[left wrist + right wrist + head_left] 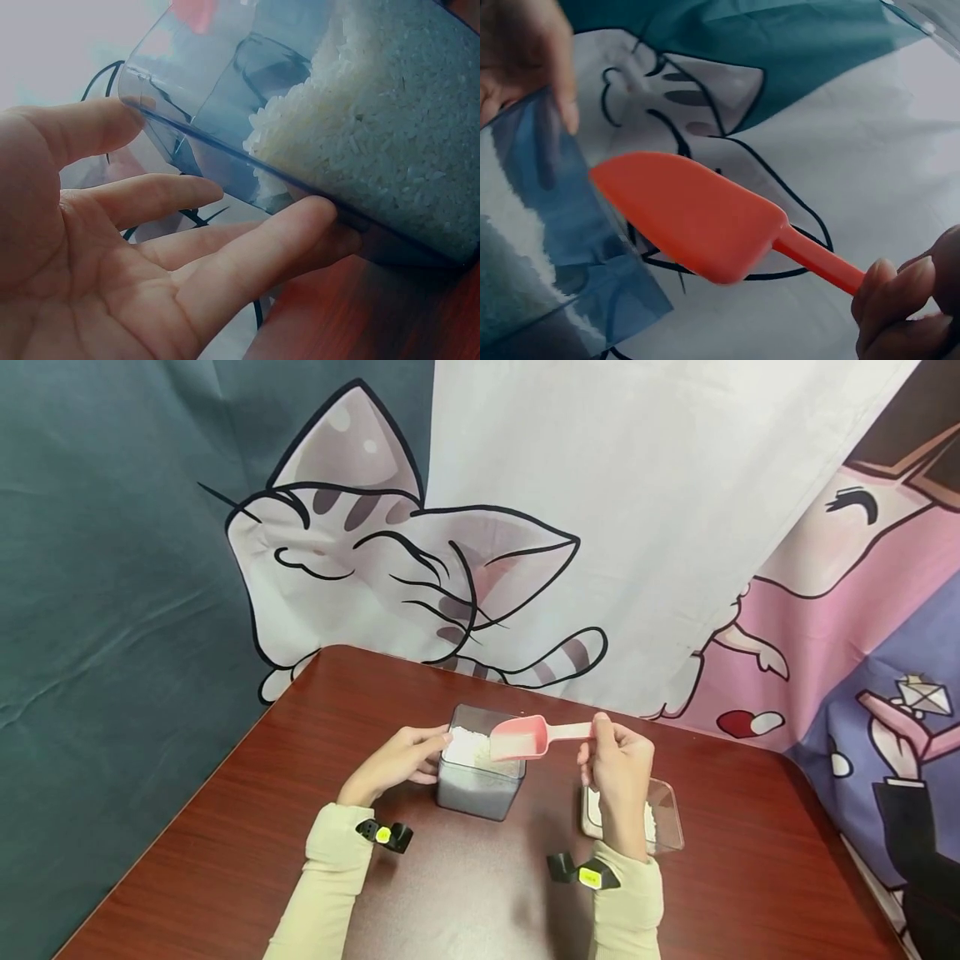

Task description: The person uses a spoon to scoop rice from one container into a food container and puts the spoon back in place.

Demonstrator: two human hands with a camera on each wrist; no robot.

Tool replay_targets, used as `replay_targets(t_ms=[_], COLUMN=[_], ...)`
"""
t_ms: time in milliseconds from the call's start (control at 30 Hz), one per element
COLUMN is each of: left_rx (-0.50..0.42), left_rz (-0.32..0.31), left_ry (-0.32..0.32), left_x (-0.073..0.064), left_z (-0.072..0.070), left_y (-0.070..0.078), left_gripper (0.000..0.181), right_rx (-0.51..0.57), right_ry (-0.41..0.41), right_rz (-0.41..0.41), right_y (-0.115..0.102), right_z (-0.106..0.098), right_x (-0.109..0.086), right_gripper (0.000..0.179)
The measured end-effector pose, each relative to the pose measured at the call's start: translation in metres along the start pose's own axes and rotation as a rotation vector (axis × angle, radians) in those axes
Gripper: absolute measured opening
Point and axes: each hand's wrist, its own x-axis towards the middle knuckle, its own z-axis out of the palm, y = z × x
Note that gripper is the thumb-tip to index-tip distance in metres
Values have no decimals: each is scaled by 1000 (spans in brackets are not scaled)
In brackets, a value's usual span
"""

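A grey see-through square container (pixel 480 793) stands on the table, filled with white rice (pixel 390 112). My left hand (pixel 401 762) rests against its left side, fingers nearly straight along the outer wall and thumb at the rim. My right hand (pixel 618 760) grips a pink scoop (pixel 521 737) by its handle, between thumb and curled fingers. The scoop's bowl hangs over the container's right part, its tip pointing left. Pale contents that look like rice show in the bowl from above. In the right wrist view only the underside of the scoop (pixel 697 214) shows.
A clear, lower rectangular container (pixel 667 810) with white contents stands under and beyond my right wrist, partly hidden by it. The brown table (pixel 285 777) meets a cloth with a cartoon cat (pixel 352 552) at its back edge.
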Motion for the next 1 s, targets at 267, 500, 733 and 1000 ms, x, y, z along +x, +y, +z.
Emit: replay_targets(t_ms=[267,500,733,1000], left_rx=[-1,5,1,0], left_rz=[-4,-5,-11,-14], left_ry=[-1,3,15,8], left_x=[0,1,0,2], left_z=[0,-1,-1,0], left_y=[-2,-3,-1,-2], left_gripper=[55,55,56,57], right_rx=[-133,-267,-432,-552], right_ry=[2,71,188,194], right_rz=[-215,-464,-741,-828], right_y=[-13,12,16,21], right_z=[14,22,44,62], right_x=[-16,-11,-22,-35], right_gripper=[39,34,30,32])
